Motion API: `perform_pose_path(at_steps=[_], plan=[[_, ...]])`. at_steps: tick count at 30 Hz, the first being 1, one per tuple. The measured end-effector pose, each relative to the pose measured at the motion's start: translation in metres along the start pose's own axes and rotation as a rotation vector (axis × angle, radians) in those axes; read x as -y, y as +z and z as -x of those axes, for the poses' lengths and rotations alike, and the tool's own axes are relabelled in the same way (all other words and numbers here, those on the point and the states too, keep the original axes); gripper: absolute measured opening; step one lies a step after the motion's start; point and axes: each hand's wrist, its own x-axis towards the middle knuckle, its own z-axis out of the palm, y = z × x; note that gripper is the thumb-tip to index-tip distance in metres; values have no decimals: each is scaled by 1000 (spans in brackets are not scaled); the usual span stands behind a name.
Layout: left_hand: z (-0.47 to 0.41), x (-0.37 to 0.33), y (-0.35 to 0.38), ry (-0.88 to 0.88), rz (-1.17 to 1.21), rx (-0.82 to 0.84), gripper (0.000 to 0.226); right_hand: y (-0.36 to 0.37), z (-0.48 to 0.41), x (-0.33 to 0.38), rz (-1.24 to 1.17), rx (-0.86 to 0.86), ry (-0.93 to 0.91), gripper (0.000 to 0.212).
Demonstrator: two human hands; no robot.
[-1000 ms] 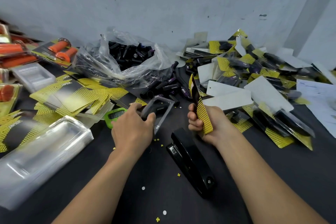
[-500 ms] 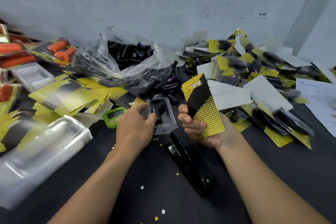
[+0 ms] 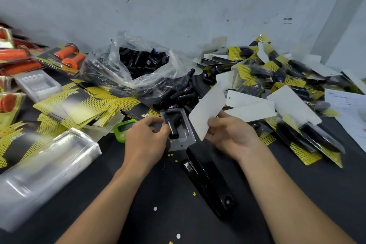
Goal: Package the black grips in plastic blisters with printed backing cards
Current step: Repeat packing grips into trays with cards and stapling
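Dark, cluttered counter (image 3: 297, 194) under a grey wall. At its middle, the left fingers (image 3: 158, 127) pinch a blister (image 3: 187, 137) holding two grips (image 3: 174, 128); the right fingers (image 3: 214, 123) grasp a card (image 3: 208, 110), now flipped white side up just beside it, ready to cover the blister.

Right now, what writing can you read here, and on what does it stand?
"TAPER": on the yellow-and-black backing cards stacked at left.
"TAPER": on the purple label of a loose black grip.
Green counter display and paper sheet at right: too blurred to read.
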Motion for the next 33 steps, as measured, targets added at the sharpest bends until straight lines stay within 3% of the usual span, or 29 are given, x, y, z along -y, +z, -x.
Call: perform_pose_path(at_steps=[3,6,8,10,14,18,21,27,30,33], plan=[[1,-2,-1,12,35,-45,5,4,2,0,-90,9,50,28],[5,-5,-2,70,64,-47,5,3,2,1,-205,21,77,33],[8,-6,-1,164,95,-32,1,3,3,-1,-253,37,52,37],[13,-9,-3,292,99,-1,15,2,3,-3,-290,44,-13,30],[18,-12,-2,503,76,78,47,8,3,-7,-34,118,-125,18],[14,-11,-2,638,39,38,37,18,0,-18,179,146,-251,24],[13,-10,-1,565,64,-21,33,14,1,-14,297,97,-313,50],[5,0,0,432,-40,-125,12,-6,8,13,374,-50,-408,34],[1,2,3,258,176,-54,9,-10,6,13,482,-165,-425,31],[-2,-1,1,182,397,-44,24,-10,6,9,484,-249,-420,25]])
